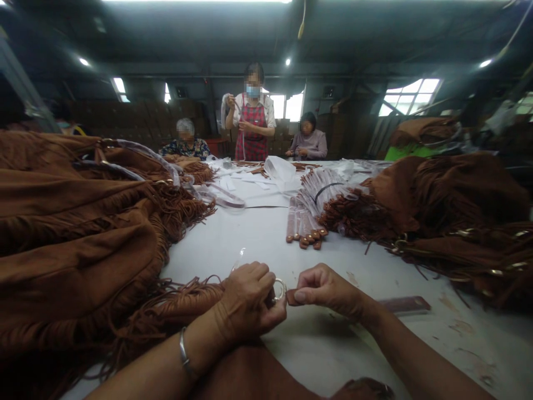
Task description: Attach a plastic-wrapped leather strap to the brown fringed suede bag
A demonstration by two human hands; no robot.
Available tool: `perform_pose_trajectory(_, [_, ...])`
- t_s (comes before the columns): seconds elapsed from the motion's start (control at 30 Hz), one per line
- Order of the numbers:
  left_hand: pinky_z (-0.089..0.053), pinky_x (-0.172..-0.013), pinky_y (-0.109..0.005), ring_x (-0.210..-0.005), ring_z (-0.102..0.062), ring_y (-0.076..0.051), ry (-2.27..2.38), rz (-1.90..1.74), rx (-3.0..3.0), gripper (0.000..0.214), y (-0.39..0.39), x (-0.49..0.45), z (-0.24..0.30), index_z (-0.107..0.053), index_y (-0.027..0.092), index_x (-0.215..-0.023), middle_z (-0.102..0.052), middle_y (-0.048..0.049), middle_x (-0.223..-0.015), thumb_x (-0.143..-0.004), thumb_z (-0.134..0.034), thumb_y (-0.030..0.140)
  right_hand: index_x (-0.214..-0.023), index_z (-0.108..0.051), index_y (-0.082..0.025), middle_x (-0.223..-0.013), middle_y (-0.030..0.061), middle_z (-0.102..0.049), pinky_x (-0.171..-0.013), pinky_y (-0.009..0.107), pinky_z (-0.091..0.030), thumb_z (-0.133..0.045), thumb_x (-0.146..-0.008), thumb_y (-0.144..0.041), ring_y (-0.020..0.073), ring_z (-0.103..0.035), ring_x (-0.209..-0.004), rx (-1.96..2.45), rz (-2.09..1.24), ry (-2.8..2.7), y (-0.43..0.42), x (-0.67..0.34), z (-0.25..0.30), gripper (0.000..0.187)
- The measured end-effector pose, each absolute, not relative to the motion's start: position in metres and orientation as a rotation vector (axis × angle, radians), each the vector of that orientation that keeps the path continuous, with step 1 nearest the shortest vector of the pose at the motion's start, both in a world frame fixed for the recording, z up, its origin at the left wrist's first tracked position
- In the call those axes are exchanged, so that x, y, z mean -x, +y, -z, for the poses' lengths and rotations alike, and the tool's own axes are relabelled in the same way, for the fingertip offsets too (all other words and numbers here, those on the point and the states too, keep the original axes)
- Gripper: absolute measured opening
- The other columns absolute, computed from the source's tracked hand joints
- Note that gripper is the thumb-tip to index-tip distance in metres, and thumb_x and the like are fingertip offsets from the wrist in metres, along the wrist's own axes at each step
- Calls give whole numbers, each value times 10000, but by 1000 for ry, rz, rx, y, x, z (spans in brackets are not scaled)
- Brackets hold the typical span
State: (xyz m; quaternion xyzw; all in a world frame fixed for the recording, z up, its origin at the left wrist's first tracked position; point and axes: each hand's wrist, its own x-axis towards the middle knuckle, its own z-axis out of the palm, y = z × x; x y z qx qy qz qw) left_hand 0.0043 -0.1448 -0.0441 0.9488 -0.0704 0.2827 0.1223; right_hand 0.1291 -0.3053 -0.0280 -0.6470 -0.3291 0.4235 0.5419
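Observation:
My left hand [252, 294], with a silver bangle on its wrist, is closed around a metal ring [280, 289] whose curve shows past the thumb and forefinger. Pinched in my right hand [327, 289] is the end of a brown leather strap [293, 297], close beside the ring. Whether the strap passes through the ring cannot be made out. Below my hands lies a brown suede bag [245, 366] with fringe. Behind my right forearm, another brown strap [403, 304] rests on the white table [233, 233].
Fringed brown bags [83, 244] are heaped on the left, more bags [458, 211] on the right. A bundle of plastic-wrapped straps [320, 194] sits mid-table. Across the table, one person [253, 122] stands and two others sit. White wrapping [281, 172] lies at the far side.

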Motion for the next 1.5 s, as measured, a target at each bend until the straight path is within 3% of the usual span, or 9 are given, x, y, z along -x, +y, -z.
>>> perform_pose_trajectory(0.13, [-322, -602, -303, -649, -426, -153, -242, -829, -2778, 130, -144, -4, 43, -462, 190, -664, -484, -25, -692, -712, -531, 289, -561, -565, -115, -603, 31, -631, -602, 236, -400, -770, -572, -372, 156, -594, -664, 1494, -1027, -714, -305, -125, 24, 329])
perform_pose_trajectory(0.23, [-323, -594, -300, -642, -424, -150, -281, -818, -2775, 118, -143, -4, 42, -459, 188, -657, -478, -19, -679, -700, -535, 269, -561, -563, -111, -630, 60, -660, -636, 253, -425, -771, -573, -353, 184, -627, -705, 1498, -1015, -698, -305, -122, 21, 319])
perform_pose_trajectory(1.0, [-330, -564, -289, -614, -431, -149, -497, -615, -2803, 100, -141, -6, 45, -455, 180, -664, -478, -18, -674, -670, -506, 266, -553, -598, -108, -604, 69, -675, -564, 231, -432, -689, -625, -272, 142, -601, -577, 1568, -898, -820, -301, -110, 15, 202])
perform_pose_trajectory(1.3, [-394, -612, -303, -677, -479, -177, -615, -344, -2880, 191, -142, -4, 40, -545, 158, -810, -521, -37, -751, -715, -490, 314, -513, -558, -117, -560, 48, -651, -564, 235, -409, -694, -574, -229, 137, -578, -560, 1567, -978, -697, -294, -118, 30, 187])
perform_pose_trajectory(1.5, [-423, -693, -369, -767, -509, -228, -324, -276, -3020, 403, -154, -6, 42, -559, 165, -836, -556, -59, -812, -814, -434, 547, -489, -529, -128, -527, 26, -624, -571, 236, -404, -663, -561, -194, 140, -573, -568, 1600, -1027, -668, -293, -128, 30, 165])
